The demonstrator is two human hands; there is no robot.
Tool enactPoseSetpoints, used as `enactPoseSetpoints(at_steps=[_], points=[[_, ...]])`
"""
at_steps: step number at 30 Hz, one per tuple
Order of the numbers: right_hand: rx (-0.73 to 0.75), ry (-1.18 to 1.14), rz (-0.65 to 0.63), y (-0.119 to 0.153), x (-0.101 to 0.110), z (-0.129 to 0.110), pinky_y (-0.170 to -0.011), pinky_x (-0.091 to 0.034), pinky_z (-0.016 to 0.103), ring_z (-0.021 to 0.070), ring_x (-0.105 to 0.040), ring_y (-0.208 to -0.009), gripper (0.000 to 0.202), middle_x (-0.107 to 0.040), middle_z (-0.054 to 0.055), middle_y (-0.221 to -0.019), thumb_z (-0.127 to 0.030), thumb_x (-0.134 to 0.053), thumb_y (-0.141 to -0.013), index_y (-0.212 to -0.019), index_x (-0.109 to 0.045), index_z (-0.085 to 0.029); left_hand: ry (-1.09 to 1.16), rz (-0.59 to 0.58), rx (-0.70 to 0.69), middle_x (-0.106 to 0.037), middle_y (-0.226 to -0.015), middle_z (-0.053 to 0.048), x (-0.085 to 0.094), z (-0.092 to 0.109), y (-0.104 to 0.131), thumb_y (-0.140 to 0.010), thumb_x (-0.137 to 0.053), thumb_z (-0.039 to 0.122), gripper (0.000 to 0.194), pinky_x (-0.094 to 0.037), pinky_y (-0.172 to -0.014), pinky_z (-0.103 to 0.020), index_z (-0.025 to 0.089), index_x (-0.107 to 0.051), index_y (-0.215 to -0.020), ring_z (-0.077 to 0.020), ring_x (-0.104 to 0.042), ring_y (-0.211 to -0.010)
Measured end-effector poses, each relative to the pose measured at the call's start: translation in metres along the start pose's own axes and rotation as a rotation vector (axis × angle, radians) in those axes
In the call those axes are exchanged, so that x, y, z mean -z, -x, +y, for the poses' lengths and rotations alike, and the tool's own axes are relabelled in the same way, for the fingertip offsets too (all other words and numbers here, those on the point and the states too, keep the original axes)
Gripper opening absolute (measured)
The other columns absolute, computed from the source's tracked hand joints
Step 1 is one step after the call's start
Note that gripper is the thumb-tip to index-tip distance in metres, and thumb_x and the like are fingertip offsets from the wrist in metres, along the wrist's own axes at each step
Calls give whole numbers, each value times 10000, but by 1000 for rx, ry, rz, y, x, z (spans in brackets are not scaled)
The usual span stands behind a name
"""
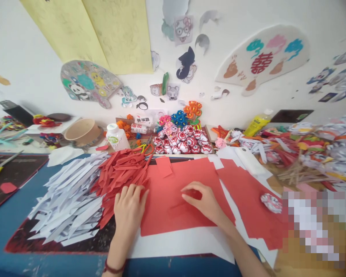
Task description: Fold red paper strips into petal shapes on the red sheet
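Observation:
My left hand (129, 206) reaches to the right edge of a pile of folded red paper strips (122, 167). Its fingers bend downward and its thumb stands apart; the fingertips are partly hidden. Over a large sheet of red paper (158, 215) hovers my right hand (203, 200), its thumb and fingers curved with a gap between the tips and nothing visible in them. A faint, blurred red shape lies below it. Folded white paper strips (72, 196) are heaped left of the red ones. A small red paper piece (164, 166) rests on the sheet's far edge.
Red-and-white paper flowers (184, 142) fill a tray at the back, beside a white bottle (117, 136) and scissors (145, 149). A yellow bottle (258, 122) leans at the wall. More red sheets (248, 200) with one flower (271, 202) lie right.

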State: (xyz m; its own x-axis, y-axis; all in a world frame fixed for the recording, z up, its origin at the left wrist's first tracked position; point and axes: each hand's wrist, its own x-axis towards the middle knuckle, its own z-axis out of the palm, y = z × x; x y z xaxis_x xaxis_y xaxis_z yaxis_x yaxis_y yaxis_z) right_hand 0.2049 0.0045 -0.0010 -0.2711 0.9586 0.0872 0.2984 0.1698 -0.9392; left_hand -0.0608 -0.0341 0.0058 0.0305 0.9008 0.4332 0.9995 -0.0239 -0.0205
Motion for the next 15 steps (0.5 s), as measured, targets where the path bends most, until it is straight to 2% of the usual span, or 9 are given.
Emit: enactPoseSetpoints(at_steps=[5,9,12,15], points=[[88,222,-110,3,-3,1,-914,-440,363,217,-592,-959,141,-668,39,-969,-362,-746,-804,-881,-716,-248,-90,-46,-44,-654,-897,-73,-4,3,4,-965,-449,262,231,-306,-715,-366,192,-667,-936,-238,-527,-858],[95,275,-153,2,-6,5,-918,-427,379,219,-577,-949,85,-667,37,-952,-334,-700,-851,-873,-709,-252,-66,-34,-75,-656,-867,-64,-5,1,1,-967,-448,255,246,-307,-704,-363,201,-677,-897,-226,-533,-834],[98,258,-152,2,-6,6,-873,-442,369,225,-567,-960,96,-665,43,-957,-337,-660,-883,-876,-704,-252,-61,64,-34,-668,-901,-61,1,-10,-14,-958,-474,294,217,-320,-728,-369,216,-675,-930,-231,-538,-846],[105,249,-150,2,-5,5,-854,-445,372,233,-562,-958,125,-665,52,-953,-348,-635,-900,-868,-704,-249,-143,142,22,-663,-1015,-98,8,-31,-41,-955,-454,292,236,-328,-777,-395,217,-664,-1034,-273,-524,-938]])
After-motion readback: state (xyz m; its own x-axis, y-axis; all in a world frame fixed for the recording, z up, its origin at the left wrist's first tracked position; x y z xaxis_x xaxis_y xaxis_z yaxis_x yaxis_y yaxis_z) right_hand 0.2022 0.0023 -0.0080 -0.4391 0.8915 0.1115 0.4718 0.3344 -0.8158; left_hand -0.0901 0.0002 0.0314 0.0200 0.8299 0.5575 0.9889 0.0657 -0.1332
